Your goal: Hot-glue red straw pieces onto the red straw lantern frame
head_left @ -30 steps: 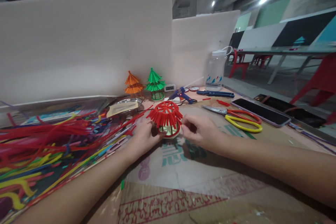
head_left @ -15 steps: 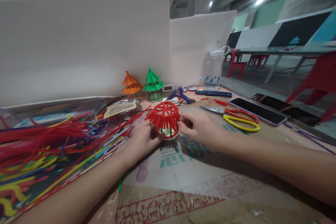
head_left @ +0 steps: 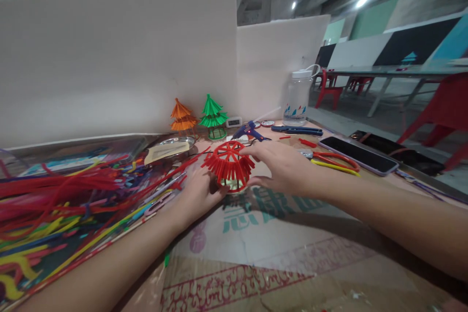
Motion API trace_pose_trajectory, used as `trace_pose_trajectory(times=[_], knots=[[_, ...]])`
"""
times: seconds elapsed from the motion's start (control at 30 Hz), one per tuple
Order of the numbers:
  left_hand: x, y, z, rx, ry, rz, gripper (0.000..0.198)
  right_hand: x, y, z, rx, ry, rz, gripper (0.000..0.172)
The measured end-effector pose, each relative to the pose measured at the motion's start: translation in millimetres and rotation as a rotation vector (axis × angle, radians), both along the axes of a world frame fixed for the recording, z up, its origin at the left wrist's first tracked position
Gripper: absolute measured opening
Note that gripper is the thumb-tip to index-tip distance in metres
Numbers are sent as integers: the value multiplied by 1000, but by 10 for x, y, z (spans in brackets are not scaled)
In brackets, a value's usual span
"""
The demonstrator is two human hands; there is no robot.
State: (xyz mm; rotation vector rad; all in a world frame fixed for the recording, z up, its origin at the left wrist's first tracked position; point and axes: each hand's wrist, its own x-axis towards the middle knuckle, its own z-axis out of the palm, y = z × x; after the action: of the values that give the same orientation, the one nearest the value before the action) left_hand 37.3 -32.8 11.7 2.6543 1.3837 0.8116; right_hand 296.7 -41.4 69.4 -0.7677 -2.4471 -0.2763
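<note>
A small red pavilion roof made of cut straws [head_left: 228, 162] stands on the cardboard-covered table [head_left: 263, 248]. My left hand [head_left: 199, 191] grips its base from the left, fingers curled around it. On the roof's right side my right hand [head_left: 283, 165] has its fingers stretched out, with fingertips touching the top rim and thumb below. Behind stand a finished orange straw pavilion [head_left: 182, 117] and a green one [head_left: 213, 116].
A heap of coloured straws [head_left: 62, 195] fills the left. A metal dish [head_left: 171, 147], blue glue gun [head_left: 250, 131], red-and-yellow scissors [head_left: 331, 160], blue cutter [head_left: 297, 130], phone [head_left: 358, 154] and water bottle [head_left: 297, 97] lie around. White foam boards [head_left: 120, 53] wall the back.
My right hand has opened from a pinch at the roof's right edge and now reaches over its top rim with fingers extended. The left hand keeps its hold.
</note>
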Motion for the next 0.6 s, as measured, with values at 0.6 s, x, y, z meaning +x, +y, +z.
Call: trace_pose_trajectory(times=[0.6], knots=[[-6,18,-5,-8,-29,-23,12,50,141,-55,9,12,150,37]])
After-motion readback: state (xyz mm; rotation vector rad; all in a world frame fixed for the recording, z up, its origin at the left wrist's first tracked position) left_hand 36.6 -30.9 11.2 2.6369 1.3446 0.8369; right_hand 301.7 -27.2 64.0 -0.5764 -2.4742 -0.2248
